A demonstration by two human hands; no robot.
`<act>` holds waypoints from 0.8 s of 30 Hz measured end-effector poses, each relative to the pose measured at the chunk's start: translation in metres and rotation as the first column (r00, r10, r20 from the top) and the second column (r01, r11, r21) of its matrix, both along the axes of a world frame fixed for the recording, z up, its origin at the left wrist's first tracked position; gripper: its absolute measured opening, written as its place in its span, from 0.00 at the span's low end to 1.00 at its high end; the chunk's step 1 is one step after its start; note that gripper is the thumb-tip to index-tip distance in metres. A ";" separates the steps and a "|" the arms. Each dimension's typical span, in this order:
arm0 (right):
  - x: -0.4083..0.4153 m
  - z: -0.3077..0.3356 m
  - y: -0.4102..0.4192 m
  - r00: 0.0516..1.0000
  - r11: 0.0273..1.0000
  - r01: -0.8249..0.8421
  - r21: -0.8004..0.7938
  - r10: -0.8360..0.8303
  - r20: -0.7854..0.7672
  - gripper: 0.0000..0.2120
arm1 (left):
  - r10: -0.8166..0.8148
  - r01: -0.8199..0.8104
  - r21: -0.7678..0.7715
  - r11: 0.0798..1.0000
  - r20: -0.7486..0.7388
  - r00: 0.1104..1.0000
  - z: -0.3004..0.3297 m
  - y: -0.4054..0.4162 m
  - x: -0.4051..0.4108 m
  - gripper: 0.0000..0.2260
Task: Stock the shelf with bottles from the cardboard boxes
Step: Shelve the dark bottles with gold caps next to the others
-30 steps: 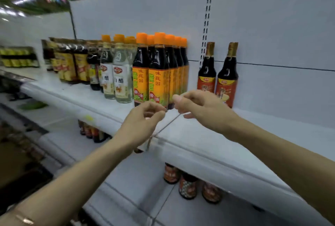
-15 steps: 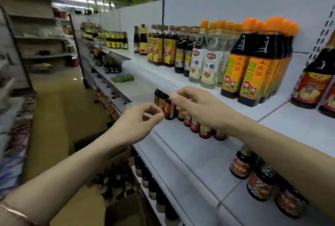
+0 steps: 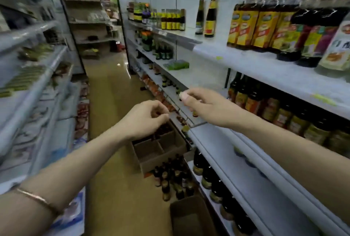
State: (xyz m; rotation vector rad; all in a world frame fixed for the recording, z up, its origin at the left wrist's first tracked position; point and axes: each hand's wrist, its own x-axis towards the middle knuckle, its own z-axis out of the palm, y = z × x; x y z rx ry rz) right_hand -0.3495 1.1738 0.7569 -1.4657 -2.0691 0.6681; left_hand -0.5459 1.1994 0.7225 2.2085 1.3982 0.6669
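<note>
My left hand and my right hand hover in mid-air over the aisle, beside the white shelf on the right. Thumb and fingers are pinched together on both hands, and I see nothing between them. On the floor below them stands an open cardboard box with dividers, some cells empty and dark bottles at its far end. Closer to me is a cluster of dark brown bottles. Another cardboard box sits at the bottom edge. The upper shelf holds yellow-labelled dark bottles.
More dark bottles fill the right-hand shelf tiers below. A second shelving unit lines the left side. The tan floor aisle runs ahead between them. A green packet lies on a middle shelf.
My view has swung left, from facing the shelf to looking down the aisle and the boxes. The thin strip stretched between my hands a second ago is no longer visible.
</note>
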 end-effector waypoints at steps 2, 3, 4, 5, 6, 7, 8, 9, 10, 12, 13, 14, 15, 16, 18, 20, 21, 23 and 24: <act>-0.022 -0.013 0.031 1.000 0.999 -0.001 -0.034 0.002 0.030 0.17 | 0.019 -0.020 -0.023 1.000 -0.038 0.999 -0.011 0.029 -0.024 0.03; -0.031 -0.019 0.047 1.000 0.998 -0.003 -0.055 0.004 0.025 0.17 | 0.029 -0.030 -0.034 0.999 -0.044 0.999 -0.017 0.044 -0.035 0.04; -0.039 -0.024 0.063 1.000 0.997 -0.006 -0.073 0.007 0.017 0.17 | 0.036 -0.038 -0.045 0.998 -0.039 0.999 -0.023 0.059 -0.045 0.04; -0.046 -0.029 0.081 1.000 0.996 -0.009 -0.090 0.010 0.015 0.17 | 0.047 -0.048 -0.062 0.997 -0.025 0.999 -0.029 0.075 -0.054 0.04; -0.053 -0.035 0.101 1.000 0.994 -0.009 -0.107 0.011 0.020 0.18 | 0.055 -0.056 -0.076 0.996 -0.010 0.998 -0.036 0.093 -0.063 0.04; -0.058 -0.041 0.121 1.000 0.993 -0.007 -0.120 0.010 0.025 0.19 | 0.058 -0.058 -0.085 0.995 -0.005 0.998 -0.042 0.111 -0.071 0.03; -0.064 -0.047 0.142 1.000 0.992 -0.004 -0.128 0.007 0.025 0.20 | 0.055 -0.056 -0.092 0.994 -0.010 0.998 -0.048 0.130 -0.079 0.03; -0.070 -0.053 0.165 1.000 0.991 0.000 -0.134 0.003 0.022 0.21 | 0.055 -0.057 -0.096 0.994 -0.018 0.998 -0.052 0.150 -0.086 0.03; -0.076 -0.058 0.187 1.000 0.991 0.003 -0.137 0.000 0.020 0.21 | 0.062 -0.064 -0.095 0.993 -0.022 0.998 -0.056 0.171 -0.092 0.03; -0.087 -0.067 0.233 1.000 0.990 0.001 -0.139 0.002 0.021 0.21 | 0.091 -0.092 -0.095 0.991 -0.014 0.996 -0.064 0.215 -0.103 0.03; -0.092 -0.070 0.256 1.000 0.990 -0.004 -0.143 0.007 0.021 0.21 | 0.105 -0.106 -0.109 0.988 -0.013 0.994 -0.067 0.237 -0.107 0.03; -0.097 -0.072 0.279 1.000 0.989 -0.010 -0.148 0.013 0.019 0.22 | 0.114 -0.115 -0.129 0.985 -0.018 0.993 -0.070 0.259 -0.112 0.03; -0.102 -0.075 0.301 1.000 0.988 -0.015 -0.156 0.018 0.015 0.22 | 0.114 -0.117 -0.148 0.982 -0.029 0.993 -0.074 0.281 -0.116 0.03; -0.106 -0.077 0.322 1.000 0.986 -0.024 -0.164 0.026 0.011 0.22 | 0.108 -0.113 -0.158 0.981 -0.044 0.993 -0.077 0.302 -0.121 0.03; -0.115 -0.083 0.365 1.000 0.984 -0.029 -0.178 0.030 0.003 0.23 | 0.110 -0.118 -0.160 0.980 -0.058 0.992 -0.083 0.343 -0.131 0.04; -0.127 -0.088 0.402 1.000 0.980 -0.015 -0.200 0.013 -0.013 0.22 | 0.140 -0.143 -0.170 0.975 -0.033 0.990 -0.090 0.377 -0.142 0.04; -0.132 -0.092 0.420 1.000 0.977 -0.011 -0.212 0.006 -0.023 0.22 | 0.152 -0.152 -0.171 0.973 -0.017 0.988 -0.094 0.392 -0.148 0.03; -0.143 -0.101 0.453 0.999 0.972 -0.006 -0.237 -0.002 -0.033 0.21 | 0.170 -0.170 -0.171 0.970 -0.013 0.985 -0.104 0.422 -0.158 0.04; -0.148 -0.108 0.468 0.999 0.968 -0.004 -0.250 -0.005 -0.037 0.21 | 0.183 -0.182 -0.182 0.966 -0.011 0.983 -0.111 0.437 -0.163 0.05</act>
